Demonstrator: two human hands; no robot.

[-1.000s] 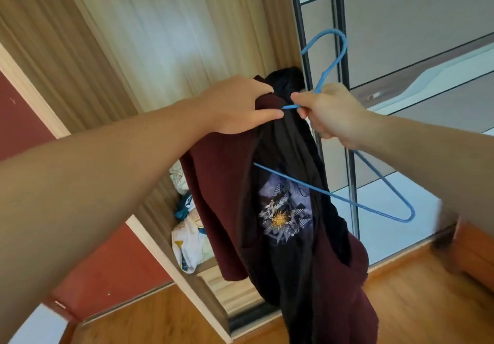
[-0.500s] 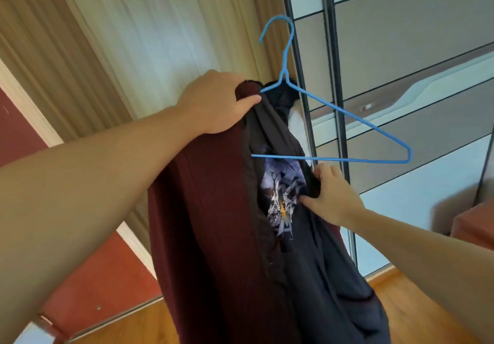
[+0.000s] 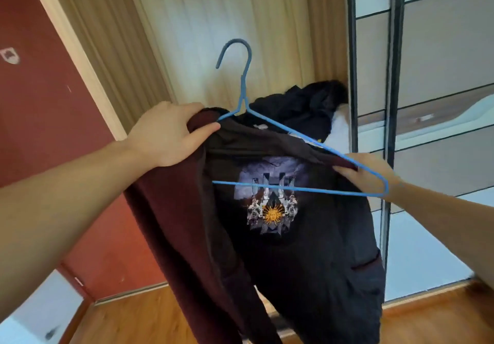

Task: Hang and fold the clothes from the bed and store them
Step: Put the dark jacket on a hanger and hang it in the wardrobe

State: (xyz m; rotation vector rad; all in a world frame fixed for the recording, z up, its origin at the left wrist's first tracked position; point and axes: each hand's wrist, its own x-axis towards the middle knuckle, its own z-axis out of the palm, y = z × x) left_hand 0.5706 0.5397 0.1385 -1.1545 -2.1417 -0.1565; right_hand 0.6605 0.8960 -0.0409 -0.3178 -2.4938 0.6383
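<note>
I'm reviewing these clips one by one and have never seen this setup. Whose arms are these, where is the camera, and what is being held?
There is no machine here: a person wears a wide-angle camera on the head, so you look forward and down along their own two arms. The left hand grips the maroon garment at its shoulder, by the blue wire hanger. The right hand holds the garment's other shoulder at the hanger's far corner. A dark shirt with a sun print shows inside the garment. Behind them are a wooden wardrobe interior, a sliding door and a wooden floor. The hanger's hook is on nothing yet.
</note>
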